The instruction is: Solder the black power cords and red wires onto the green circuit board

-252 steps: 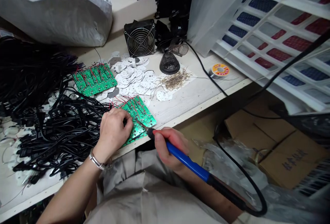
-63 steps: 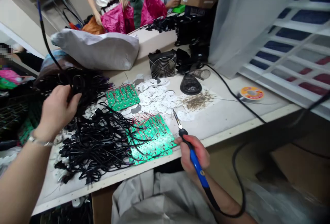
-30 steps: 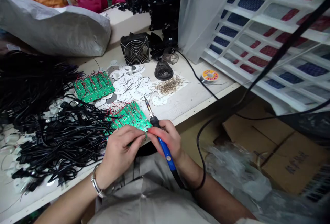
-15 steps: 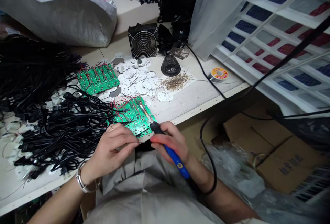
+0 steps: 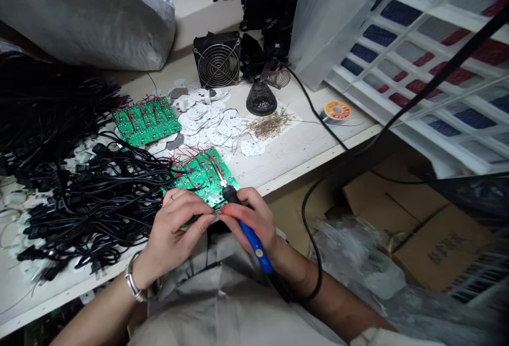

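Note:
A green circuit board (image 5: 202,173) with red wires lies at the table's front edge. My left hand (image 5: 175,229) is pinched, its fingertips meeting my right hand's at the board's near edge; what they pinch is too small to name. My right hand (image 5: 250,218) is wrapped round a blue-handled soldering iron (image 5: 242,224), its tip pointing up over the board. A second green board (image 5: 145,120) lies further back to the left.
A tangle of black cables (image 5: 91,197) covers the table's left. White round boards (image 5: 210,120), a small fan (image 5: 217,62), an iron stand (image 5: 261,99) and a solder spool (image 5: 336,110) sit behind. Cardboard boxes (image 5: 429,224) stand below right.
My left hand left the black cables and came to the board's near edge. My right hand drew the iron back, so both hands' fingertips now meet there.

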`<state>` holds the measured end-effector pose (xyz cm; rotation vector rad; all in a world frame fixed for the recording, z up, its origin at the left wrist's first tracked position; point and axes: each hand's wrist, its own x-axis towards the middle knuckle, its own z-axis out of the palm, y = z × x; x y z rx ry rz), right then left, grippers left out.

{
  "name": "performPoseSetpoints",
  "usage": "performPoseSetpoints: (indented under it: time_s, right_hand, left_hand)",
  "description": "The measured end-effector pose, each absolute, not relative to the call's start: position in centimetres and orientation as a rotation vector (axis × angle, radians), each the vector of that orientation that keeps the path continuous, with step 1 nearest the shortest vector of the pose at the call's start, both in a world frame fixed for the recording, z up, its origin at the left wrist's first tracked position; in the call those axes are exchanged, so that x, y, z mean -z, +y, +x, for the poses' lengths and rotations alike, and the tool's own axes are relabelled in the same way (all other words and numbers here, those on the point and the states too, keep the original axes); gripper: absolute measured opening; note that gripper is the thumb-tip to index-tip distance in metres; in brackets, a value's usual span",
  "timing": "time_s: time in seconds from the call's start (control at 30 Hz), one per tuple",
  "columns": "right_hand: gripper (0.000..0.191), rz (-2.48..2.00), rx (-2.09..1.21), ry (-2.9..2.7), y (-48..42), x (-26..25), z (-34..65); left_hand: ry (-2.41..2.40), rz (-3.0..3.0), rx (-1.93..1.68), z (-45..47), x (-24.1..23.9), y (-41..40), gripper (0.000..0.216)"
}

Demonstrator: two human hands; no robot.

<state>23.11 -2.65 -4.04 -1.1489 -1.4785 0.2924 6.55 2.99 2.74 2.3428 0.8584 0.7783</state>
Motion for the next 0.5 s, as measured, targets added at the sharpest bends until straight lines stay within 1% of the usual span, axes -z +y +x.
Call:
performPoseSetpoints:
  time_s: [0.1,0.23,0.33,0.5]
  right_hand:
    - [0.012,-1.212,-0.271,-1.420,-3.2,3.8,24.0]
    - [0.024,-1.129,-0.302,-1.319,-5.0,3.0,25.5]
    - [0.023,-1.083,-0.275,-1.312,-6.1,2.5,25.9]
    - [0.018,-1.139,-0.244,-1.308,-6.4,2.5,25.1]
  left_hand:
    - [1.055,2.434,-0.763,6.9,-2.7,3.1,0.008]
    - [1.245,2.523,-0.656,7.6,-1.8,3.3,0.010]
    - [1.285,2.521,-0.570,7.9,-1.1,3.4,0.012]
    - [1.310,2.509,-0.484,8.2,-0.9,3.4,0.013]
